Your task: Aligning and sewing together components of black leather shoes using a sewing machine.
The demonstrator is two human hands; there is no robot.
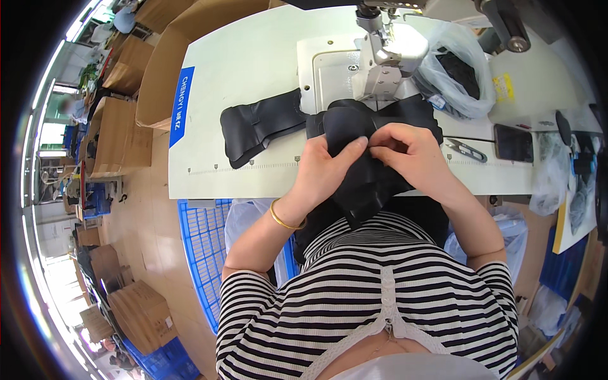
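Both my hands are at a black leather-like piece [354, 177] at the near edge of the sewing machine's table. My left hand [326, 161] grips it, thumb on top and fingers behind. Close beside it, my right hand [408, 152] pinches the same piece between thumb and fingers. Part of the piece hangs over the edge toward my lap. Flat black pieces [266, 123] lie to the left, and more black material [415, 114] lies behind my right hand. Just beyond stands the sewing machine head [386, 63], its lamp lit; the needle area is partly hidden.
Thread snips [467, 150] and a phone [513, 143] lie at the right. A clear plastic bag [459, 76] with black material stands behind them. Below the table's left side is a blue plastic basket [199, 240]. Cardboard boxes [120, 136] stand on the floor to the left.
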